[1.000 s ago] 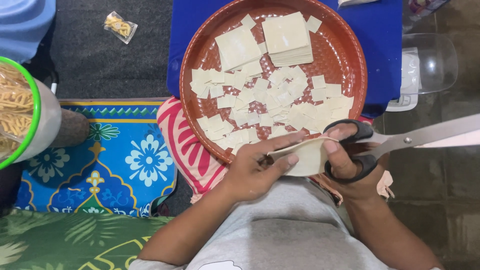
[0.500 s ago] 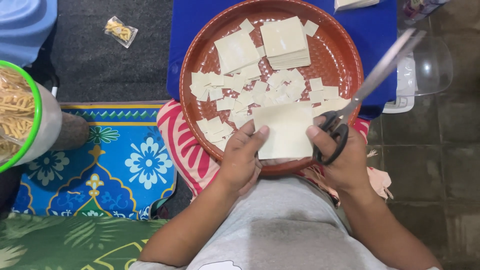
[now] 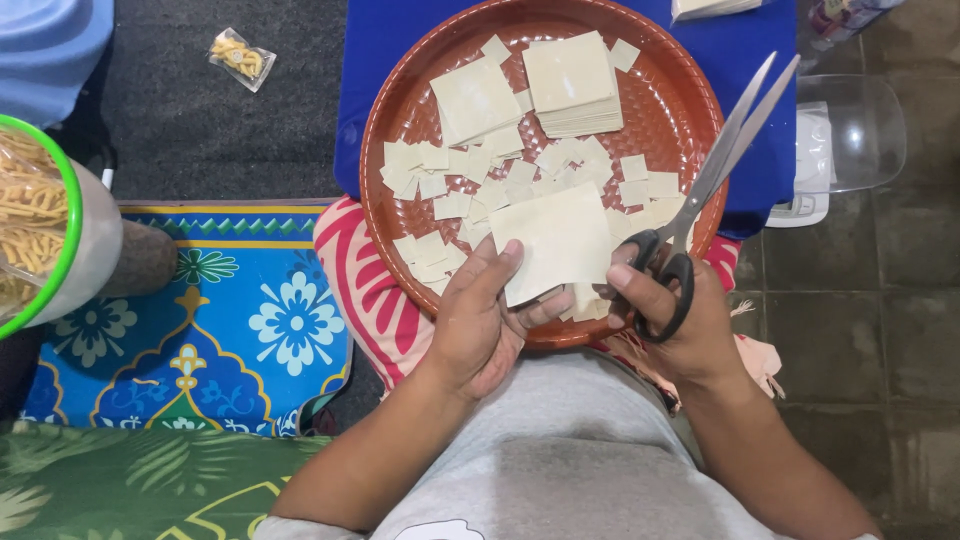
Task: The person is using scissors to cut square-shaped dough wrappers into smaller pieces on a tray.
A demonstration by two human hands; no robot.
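My left hand (image 3: 478, 320) holds a pale square dough sheet (image 3: 555, 240) flat over the near rim of a round brown tray (image 3: 690, 110). My right hand (image 3: 675, 315) grips black-handled scissors (image 3: 712, 185), their blades slightly apart and pointing up and to the right, away from the sheet. The tray holds many small cut dough squares (image 3: 470, 195) and a stack of uncut sheets (image 3: 572, 85) at its far side. One more loose sheet (image 3: 475, 100) lies left of the stack.
The tray rests on a blue surface (image 3: 365, 60) and a pink striped cloth (image 3: 360, 280). A green-rimmed container of fried sticks (image 3: 40, 230) stands at the left above a blue flowered mat (image 3: 230, 310). A small snack packet (image 3: 240, 57) lies on dark carpet. A clear plastic lid (image 3: 850, 135) sits at right.
The scissors swung from pointing right to pointing up-right. The left hand brought a whole dough sheet up flat over the tray's near rim.
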